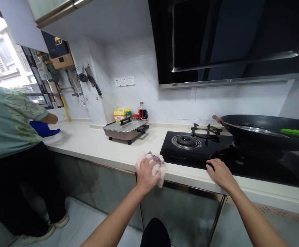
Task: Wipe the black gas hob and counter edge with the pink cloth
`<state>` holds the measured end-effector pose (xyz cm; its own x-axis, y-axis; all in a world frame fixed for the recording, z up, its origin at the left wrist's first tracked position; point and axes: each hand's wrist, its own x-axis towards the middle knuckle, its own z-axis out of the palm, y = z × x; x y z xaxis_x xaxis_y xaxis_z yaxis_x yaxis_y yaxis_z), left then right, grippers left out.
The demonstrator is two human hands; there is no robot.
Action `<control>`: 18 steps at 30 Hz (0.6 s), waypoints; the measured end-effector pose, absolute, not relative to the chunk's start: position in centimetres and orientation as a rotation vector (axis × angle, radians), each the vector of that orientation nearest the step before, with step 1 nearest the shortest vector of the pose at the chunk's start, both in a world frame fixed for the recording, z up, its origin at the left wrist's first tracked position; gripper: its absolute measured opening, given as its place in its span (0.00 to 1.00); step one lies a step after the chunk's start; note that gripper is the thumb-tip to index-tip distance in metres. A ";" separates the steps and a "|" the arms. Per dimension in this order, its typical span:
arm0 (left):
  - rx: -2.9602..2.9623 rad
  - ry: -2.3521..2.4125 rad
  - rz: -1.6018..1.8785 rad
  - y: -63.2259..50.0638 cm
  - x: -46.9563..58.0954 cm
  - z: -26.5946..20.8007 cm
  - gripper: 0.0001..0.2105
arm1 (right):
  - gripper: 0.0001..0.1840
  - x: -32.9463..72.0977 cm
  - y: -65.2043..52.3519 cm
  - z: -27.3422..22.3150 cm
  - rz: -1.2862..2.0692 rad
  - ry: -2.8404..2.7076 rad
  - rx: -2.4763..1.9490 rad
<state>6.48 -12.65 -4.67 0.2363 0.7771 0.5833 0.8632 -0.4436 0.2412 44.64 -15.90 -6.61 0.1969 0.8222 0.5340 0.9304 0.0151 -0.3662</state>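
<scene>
My left hand [146, 175] is closed on a crumpled pale cloth [160, 168] with a dark patch. It presses the cloth to the front edge of the white countertop [87, 144], just left of the stove. Resting on the front of the black glass gas stove [180, 158] is my right hand [220, 174], empty, thumb and fingers apart. Behind the cloth stands an electric pan [125, 132] with a glass lid. The left burner [186, 141] has no grate over it; a black grate [206, 132] lies behind it.
A large wok [262, 144] with a wooden handle and a green-handled utensil [297, 132] covers the stove's right side. Bottles, including a soy sauce bottle [143, 113], line the wall. A range hood [229, 44] hangs above. At left a person [12, 123] works with a blue glove [45, 129].
</scene>
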 end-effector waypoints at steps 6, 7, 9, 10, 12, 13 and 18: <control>-2.678 -1.009 -1.035 -15.6 16.5 -7.5 0.31 | 0.28 46.2 -15.3 -7.0 -0.070 -1.585 -1.747; -2.697 -0.936 -1.028 -16.0 18.1 -7.9 0.29 | 0.29 46.5 -15.2 -7.1 -0.038 -1.566 -1.729; -2.687 -0.887 -1.024 -16.7 21.0 -8.5 0.23 | 0.29 47.2 -15.1 -7.2 0.011 -1.538 -1.706; -2.669 -0.901 -1.022 -17.0 22.0 -8.6 0.21 | 0.29 47.4 -15.1 -7.2 0.026 -1.534 -1.700; -2.641 -0.938 -1.006 -17.4 23.4 -8.6 0.20 | 0.29 47.7 -15.1 -7.4 0.036 -1.546 -1.700; -2.638 -0.943 -0.986 -17.5 23.7 -8.4 0.20 | 0.29 47.8 -15.1 -7.4 0.028 -1.553 -1.705; -2.645 -0.848 -0.927 -16.9 22.2 -7.9 0.25 | 0.29 48.0 -15.3 -7.7 -0.024 -1.605 -1.735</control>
<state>22.23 -16.93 -7.87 0.6361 0.4504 0.6265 0.5842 -0.8116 -0.0096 47.96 -15.31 -7.71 0.2106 0.8461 0.4896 0.8605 0.0772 -0.5036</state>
